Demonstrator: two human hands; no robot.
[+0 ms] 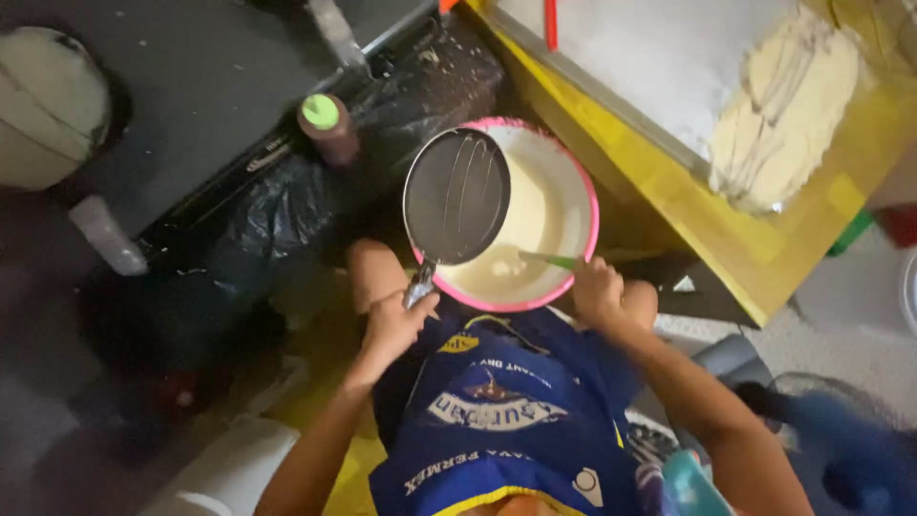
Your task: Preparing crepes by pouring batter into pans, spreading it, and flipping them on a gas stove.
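Observation:
My left hand (396,320) grips the metal handle of a small dark frying pan (456,196), held tilted over a pink-rimmed bowl (573,182) of pale batter (530,215). The bowl rests at my knees. My right hand (594,287) holds a thin green-handled utensil (549,259) whose tip dips into the batter at the bowl's near side. I wear a blue apron (501,420) with yellow trim.
A yellow wooden table (707,205) stands to the right with a metal tray (659,57) and a pale flat sheet of dough (783,105). A green-capped brown bottle (328,127) stands by a black plastic bag (287,210). A dark flat surface (210,76) lies upper left.

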